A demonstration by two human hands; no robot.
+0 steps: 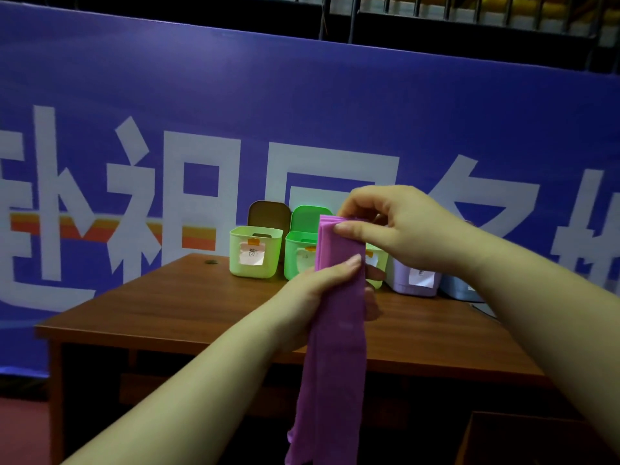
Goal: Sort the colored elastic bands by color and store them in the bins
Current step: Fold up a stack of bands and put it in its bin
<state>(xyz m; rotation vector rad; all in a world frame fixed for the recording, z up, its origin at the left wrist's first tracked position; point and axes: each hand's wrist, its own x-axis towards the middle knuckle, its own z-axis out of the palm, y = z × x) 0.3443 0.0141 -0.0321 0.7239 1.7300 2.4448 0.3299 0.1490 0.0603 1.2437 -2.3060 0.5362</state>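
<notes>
Hanging upright in front of the bench (188, 307), the purple elastic band (339, 330) is pinched at its folded top by the right hand (399, 229) and wrapped lower by the left hand (322, 290), each grip closed on it, before the labelled bins (254, 251).

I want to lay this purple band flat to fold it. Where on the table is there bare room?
The bare patch is the brown wooden table on its left and front, bordered by its near edge and the pale green plastic bin. The back right is crowded: bright green bin, lilac bin and grey-blue bin stand in a row.
</notes>
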